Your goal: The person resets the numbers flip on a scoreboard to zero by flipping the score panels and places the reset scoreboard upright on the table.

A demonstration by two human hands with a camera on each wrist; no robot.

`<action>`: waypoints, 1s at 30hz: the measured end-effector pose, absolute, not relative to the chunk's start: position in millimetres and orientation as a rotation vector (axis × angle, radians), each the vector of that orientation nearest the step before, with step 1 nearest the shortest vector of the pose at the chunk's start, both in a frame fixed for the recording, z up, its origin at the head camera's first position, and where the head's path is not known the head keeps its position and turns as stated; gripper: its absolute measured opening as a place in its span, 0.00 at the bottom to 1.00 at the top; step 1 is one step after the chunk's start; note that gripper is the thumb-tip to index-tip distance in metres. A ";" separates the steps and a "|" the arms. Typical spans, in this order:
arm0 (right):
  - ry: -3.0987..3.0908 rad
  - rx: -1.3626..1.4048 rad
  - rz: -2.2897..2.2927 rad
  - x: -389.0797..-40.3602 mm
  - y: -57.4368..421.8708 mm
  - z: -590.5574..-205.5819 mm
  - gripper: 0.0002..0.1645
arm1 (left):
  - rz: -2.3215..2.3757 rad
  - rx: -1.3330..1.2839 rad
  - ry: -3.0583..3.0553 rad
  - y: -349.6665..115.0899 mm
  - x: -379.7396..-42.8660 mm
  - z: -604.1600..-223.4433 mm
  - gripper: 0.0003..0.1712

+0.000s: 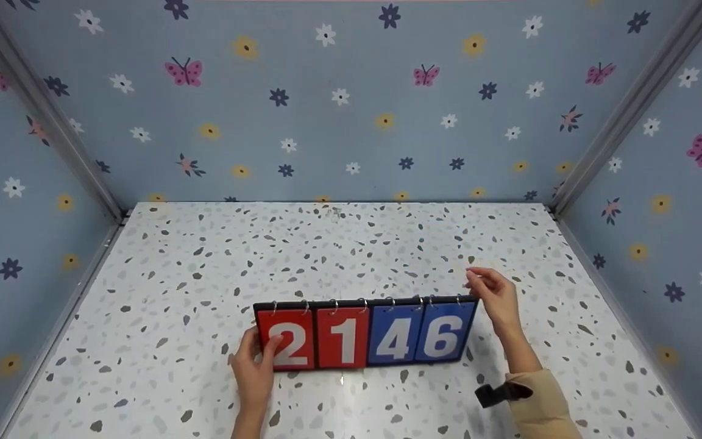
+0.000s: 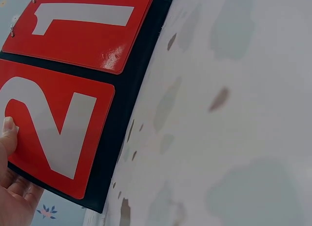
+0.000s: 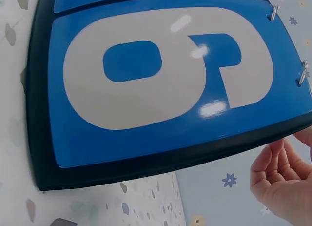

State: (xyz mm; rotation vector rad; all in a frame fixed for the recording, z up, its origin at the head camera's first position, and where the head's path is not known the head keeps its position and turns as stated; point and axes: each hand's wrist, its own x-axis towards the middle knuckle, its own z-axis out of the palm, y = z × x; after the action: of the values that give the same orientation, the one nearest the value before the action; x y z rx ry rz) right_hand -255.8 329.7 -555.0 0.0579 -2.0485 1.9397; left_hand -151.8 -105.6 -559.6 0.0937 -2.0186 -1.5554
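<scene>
A black flip scoreboard with ring-bound number cards is held tilted over the table. Its red cards show 2 and 1; the blue ones read 4 and 6. My left hand grips the left end, thumb on the front of the 2 card, other fingers behind the board. By the upper right corner is my right hand, loosely bent, thumb and forefinger reaching past the top edge. In the right wrist view its fingertips come right at the black border, partly hidden behind it.
The speckled white table stretches behind and around the board. Blue walls with flowers and butterflies enclose it at the back and sides. A dark strap hangs at the right sleeve.
</scene>
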 end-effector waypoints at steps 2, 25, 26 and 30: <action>-1.986 0.082 1.953 -237.1 315.8 -535.1 0.12 | -1.543 0.090 -2.021 -105.5 -151.7 -559.5 0.15; -1.888 0.062 1.471 -170.1 296.9 -581.5 0.16 | -1.546 0.146 -2.055 -97.6 -138.4 -524.1 0.15; -1.917 0.040 1.412 -170.7 297.6 -591.1 0.17 | -1.546 0.147 -2.056 -97.5 -138.3 -524.2 0.15; -1.931 -0.027 1.359 -166.6 288.7 -603.6 0.20 | -1.540 0.143 -2.062 -96.9 -137.8 -523.9 0.15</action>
State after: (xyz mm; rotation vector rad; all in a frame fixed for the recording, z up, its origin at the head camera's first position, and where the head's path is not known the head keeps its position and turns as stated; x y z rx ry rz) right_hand -166.6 288.7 -603.6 -0.0271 -1.9315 1.3594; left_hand -137.8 -96.9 -523.9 0.1432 -2.0615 -1.5399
